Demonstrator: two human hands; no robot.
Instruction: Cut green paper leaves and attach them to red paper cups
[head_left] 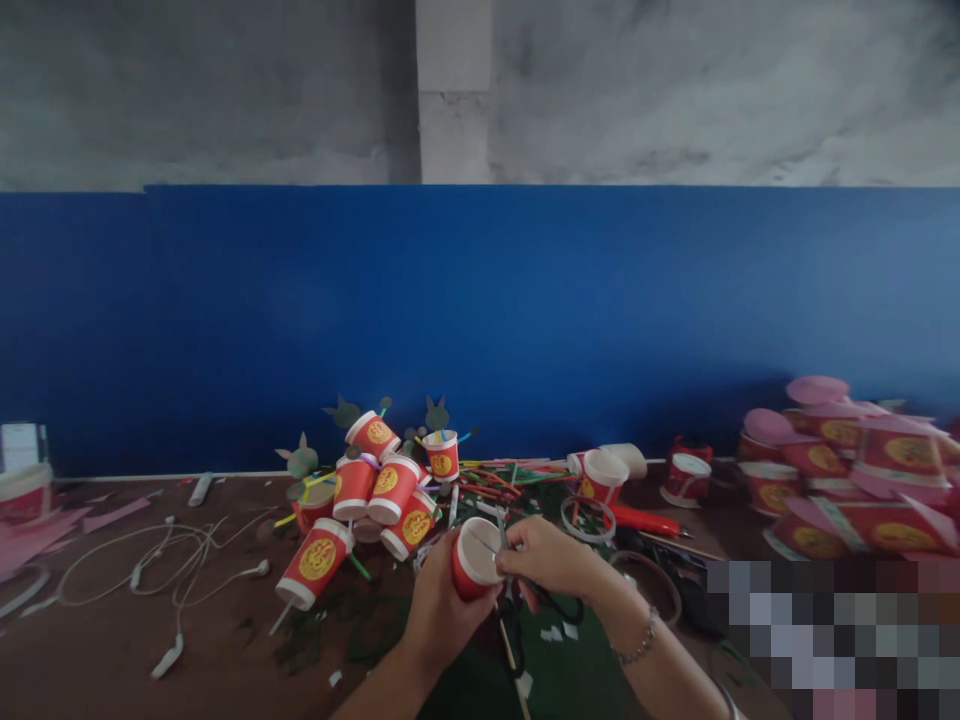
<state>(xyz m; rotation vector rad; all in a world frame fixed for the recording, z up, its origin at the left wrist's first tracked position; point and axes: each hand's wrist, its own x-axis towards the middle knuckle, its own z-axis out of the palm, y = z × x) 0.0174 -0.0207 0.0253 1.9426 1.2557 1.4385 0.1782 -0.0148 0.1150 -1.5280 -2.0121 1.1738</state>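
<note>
My left hand [437, 610] is wrapped round a red paper cup [475, 560] with a white inside, held tilted with its mouth facing me. My right hand [551, 560], with a bracelet at the wrist, is closed on dark-handled scissors [510, 585] whose blades reach the cup's rim. Both hands are over a dark green sheet [570, 670] on the brown table [112, 640].
A heap of red cups with gold emblems [375, 490], coloured sticks and green paper shapes lies just behind the hands. More red cups and pink paper [847, 470] are stacked at the right. White earphone cables [172, 570] trail at the left. A blue wall panel [480, 320] backs the table.
</note>
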